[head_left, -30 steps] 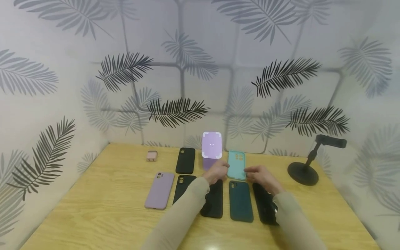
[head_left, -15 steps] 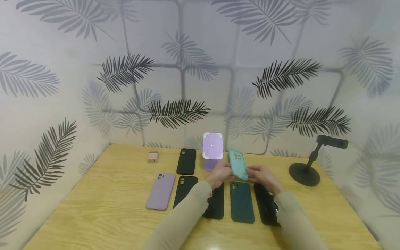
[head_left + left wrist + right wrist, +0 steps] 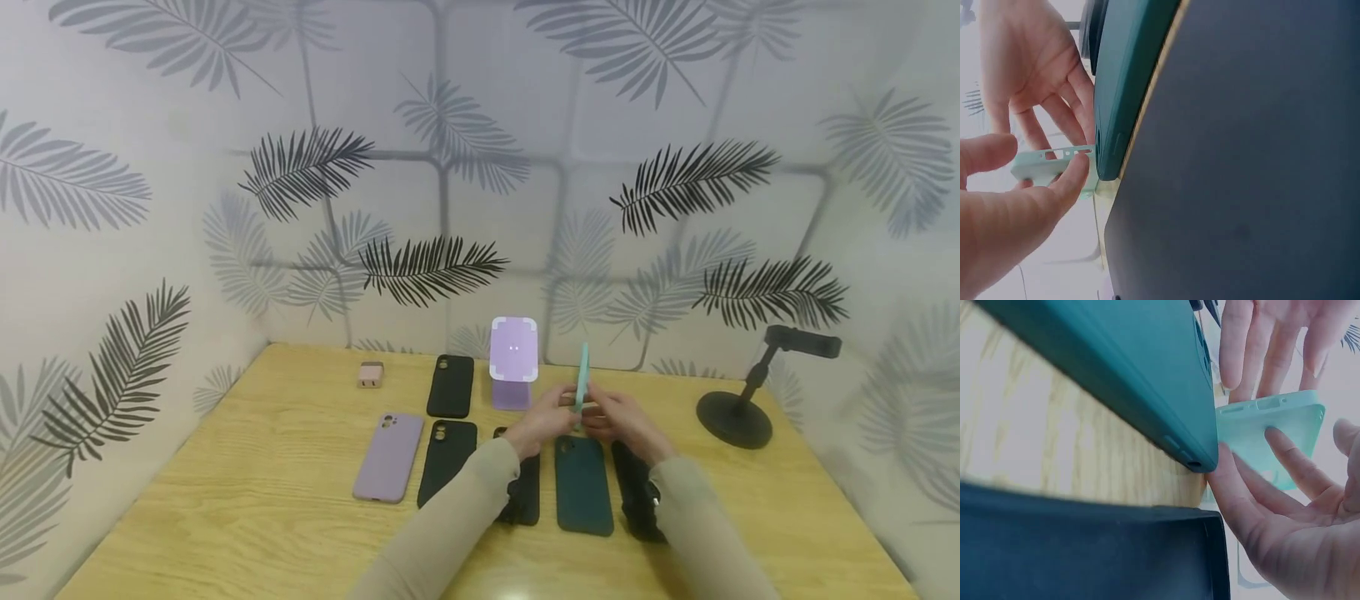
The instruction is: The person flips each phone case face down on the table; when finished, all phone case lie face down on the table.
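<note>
A mint phone case (image 3: 582, 375) stands on edge between the two hands, low over the table. Fingers of my left hand (image 3: 546, 419) press its left side, and fingers of my right hand (image 3: 621, 419) press its right side. In the right wrist view the right hand (image 3: 1310, 512) has its fingers extended against the case (image 3: 1291, 431), its thumb apart. The left wrist view shows the case's edge with port cutouts (image 3: 1054, 164), beside the left hand's fingers (image 3: 1071, 178). Just below the hands lies a dark teal phone case (image 3: 583, 487).
Black phone cases lie left (image 3: 450, 386), (image 3: 446, 458), under the left wrist (image 3: 531, 496) and under the right wrist (image 3: 633, 492). There are also a lavender case (image 3: 388, 458), a lavender phone stand (image 3: 513, 350), a pink charger (image 3: 371, 375) and a black stand (image 3: 735, 419).
The mint case lay flat on the table, then tilted up in both hands. Now it has turned edge-on, and the hands have come closer together.
</note>
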